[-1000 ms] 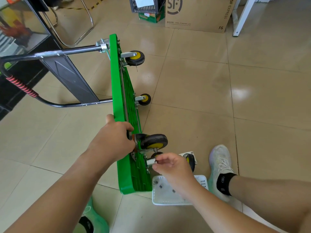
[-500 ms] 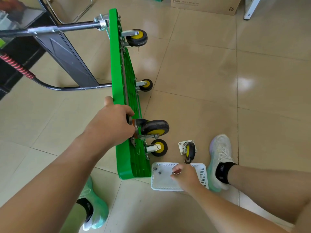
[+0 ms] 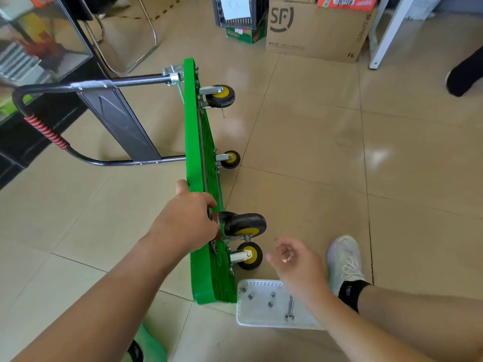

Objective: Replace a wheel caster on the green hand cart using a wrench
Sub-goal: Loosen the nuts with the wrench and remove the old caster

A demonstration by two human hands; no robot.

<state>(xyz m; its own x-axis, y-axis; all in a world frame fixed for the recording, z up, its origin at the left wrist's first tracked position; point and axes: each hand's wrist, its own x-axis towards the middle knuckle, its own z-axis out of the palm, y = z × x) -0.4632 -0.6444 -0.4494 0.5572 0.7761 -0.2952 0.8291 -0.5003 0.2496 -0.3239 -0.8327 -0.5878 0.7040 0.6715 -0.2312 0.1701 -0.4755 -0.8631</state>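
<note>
Cart (image 3: 194,142): green ribbed plastic, tipped on edge on tiles (image 3: 313,152).
Caster (image 3: 245,226): black rubber, yellow hub.
Left hand (image 3: 187,220): grips cart edge, beside caster.
Right hand (image 3: 295,262): curled, blurred, grasp unclear; above basket (image 3: 256,316).
Wrench (image 3: 290,308): steel, in basket.

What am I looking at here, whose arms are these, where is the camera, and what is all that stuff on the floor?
There is no machine here. A person works with bare hands, and the single camera sits on their head looking down, so both arms enter from the bottom of the picture. The green hand cart is tipped on its side on the tiled floor, with its four wheels pointing right. The left hand grips the cart's upper edge beside the large caster. The right hand is raised near a white basket on the floor. Its fingers are curled, perhaps round something small, but blur hides it. In the basket lie a wrench and a few loose nuts. The person's shoe is beside it.
</note>
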